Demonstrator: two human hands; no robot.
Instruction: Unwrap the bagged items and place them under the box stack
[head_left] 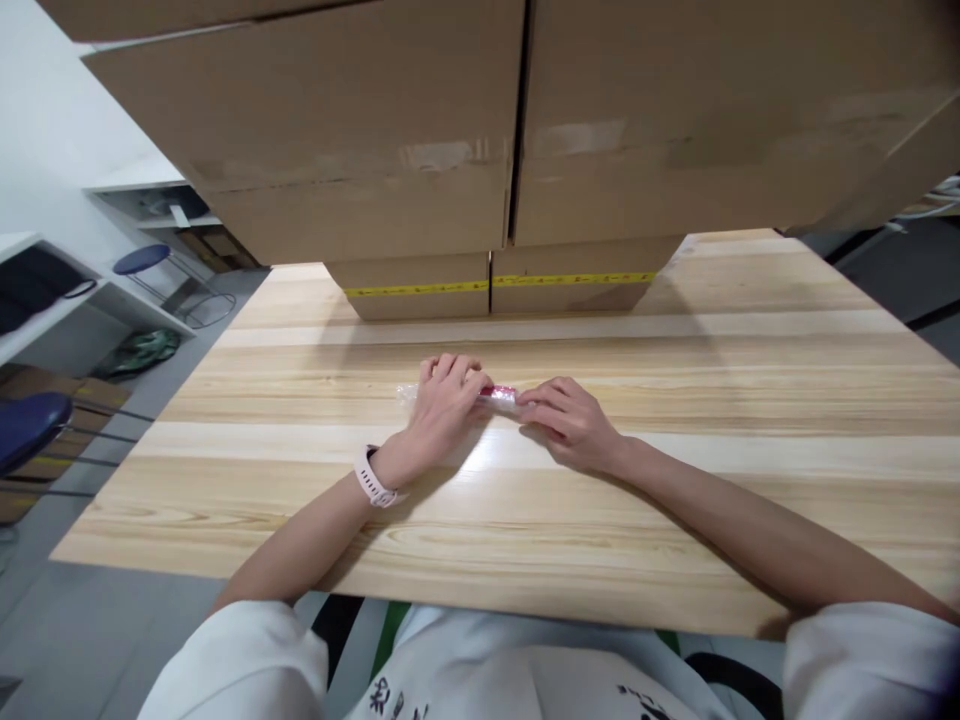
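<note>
A narrow package in clear plastic wrap (498, 397), red along part of its upper side, lies across the middle of the wooden table (480, 520). My left hand (448, 398) is closed over its left part, hiding most of it, and a crinkled piece of the clear wrap sticks out to the left of that hand. At the right end, the fingers of my right hand (568, 418) are closed on the package. A pale watch strap (373, 478) circles my left wrist. What is inside the wrap I cannot make out.
Large cardboard boxes (360, 130) are stacked at the table's far side, the upper ones overhanging the lower ones, which carry yellow tape (577, 280). Blue stools (142, 259) and white shelves (142, 190) stand to the left on the floor.
</note>
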